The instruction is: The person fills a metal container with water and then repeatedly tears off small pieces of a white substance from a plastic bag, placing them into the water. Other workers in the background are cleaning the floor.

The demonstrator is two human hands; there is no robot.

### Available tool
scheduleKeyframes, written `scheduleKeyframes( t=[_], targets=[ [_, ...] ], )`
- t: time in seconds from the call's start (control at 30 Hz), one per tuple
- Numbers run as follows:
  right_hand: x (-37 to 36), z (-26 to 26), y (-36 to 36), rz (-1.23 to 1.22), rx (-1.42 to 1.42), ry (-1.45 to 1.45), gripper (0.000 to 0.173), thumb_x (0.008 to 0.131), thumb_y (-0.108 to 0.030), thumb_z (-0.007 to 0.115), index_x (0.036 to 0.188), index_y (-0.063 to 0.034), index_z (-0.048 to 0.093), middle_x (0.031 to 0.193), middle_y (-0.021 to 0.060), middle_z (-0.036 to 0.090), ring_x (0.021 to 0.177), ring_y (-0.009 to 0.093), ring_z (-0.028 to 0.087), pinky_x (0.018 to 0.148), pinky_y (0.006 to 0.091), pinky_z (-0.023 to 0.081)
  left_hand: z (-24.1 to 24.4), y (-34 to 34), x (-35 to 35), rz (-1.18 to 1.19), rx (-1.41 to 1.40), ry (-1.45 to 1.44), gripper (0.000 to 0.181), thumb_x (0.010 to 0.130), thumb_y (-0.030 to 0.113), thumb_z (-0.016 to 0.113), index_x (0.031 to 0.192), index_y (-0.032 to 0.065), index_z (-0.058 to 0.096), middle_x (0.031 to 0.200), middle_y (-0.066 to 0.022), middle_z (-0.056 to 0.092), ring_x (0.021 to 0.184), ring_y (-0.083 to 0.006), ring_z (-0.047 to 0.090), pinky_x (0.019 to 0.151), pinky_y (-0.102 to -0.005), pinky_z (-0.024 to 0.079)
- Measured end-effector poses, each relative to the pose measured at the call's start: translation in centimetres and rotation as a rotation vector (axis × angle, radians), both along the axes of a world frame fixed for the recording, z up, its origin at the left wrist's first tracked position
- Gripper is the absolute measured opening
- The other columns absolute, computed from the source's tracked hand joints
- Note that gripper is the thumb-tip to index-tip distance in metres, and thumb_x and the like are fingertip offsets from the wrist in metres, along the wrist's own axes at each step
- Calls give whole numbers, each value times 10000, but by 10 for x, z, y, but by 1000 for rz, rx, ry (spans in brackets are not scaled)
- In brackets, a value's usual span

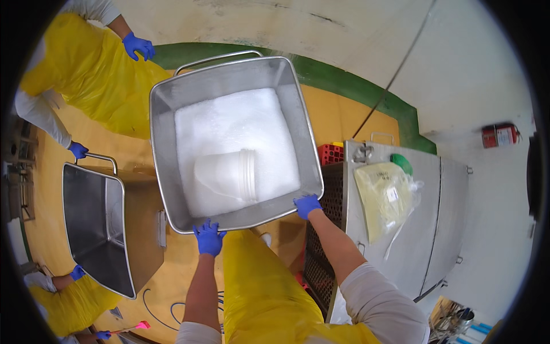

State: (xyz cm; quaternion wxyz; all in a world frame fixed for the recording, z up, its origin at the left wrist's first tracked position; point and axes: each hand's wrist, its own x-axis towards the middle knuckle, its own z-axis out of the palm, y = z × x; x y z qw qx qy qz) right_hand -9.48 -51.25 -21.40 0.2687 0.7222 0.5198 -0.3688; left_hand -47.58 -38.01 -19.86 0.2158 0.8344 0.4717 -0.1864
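Observation:
Before me stands a large stainless steel tub [236,224] with white granular material [232,116] inside. A translucent white plastic container [223,174] lies on its side, partly sunk in that material. My left hand [209,238], in a blue glove, grips the tub's near rim at its left part. Around the near right corner of the same rim, my right hand [307,206], also gloved in blue, is closed.
At left, a co-worker's gloved hand [78,150] holds the handle of a second steel tub [144,223]. Another worker touches its near edge. A steel cabinet [399,241] with a plastic bag [382,198] stands right. A blue hose [174,311] lies on the floor.

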Motion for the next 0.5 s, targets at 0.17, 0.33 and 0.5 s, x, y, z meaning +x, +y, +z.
scheduleKeyframes(
  t=[0.17,0.33,0.5],
  targets=[
    [-58,-3,-40,-91,67,-1,298,868,-207,542,1145,-192,652,1146,89,667,1102,279,619,968,512,401,-5,1,-39,-107,7,59,473,884,455,593,1222,126,564,1227,-131,537,1205,-324,464,1126,-604,146],
    [-104,-12,-88,-179,131,-21,291,892,-195,517,1147,-173,654,1207,105,630,1164,287,575,1033,552,353,-10,-23,-66,-177,34,94,459,883,445,601,1210,126,560,1156,-123,549,1165,-329,479,1117,-610,166],
    [-135,-18,-136,-159,151,-76,350,863,-188,530,1201,-208,619,1221,103,605,1197,298,543,1042,543,333,-17,-72,-100,-161,32,46,455,879,439,608,1218,140,555,1143,-116,540,1175,-324,470,1122,-608,152]
  ],
)
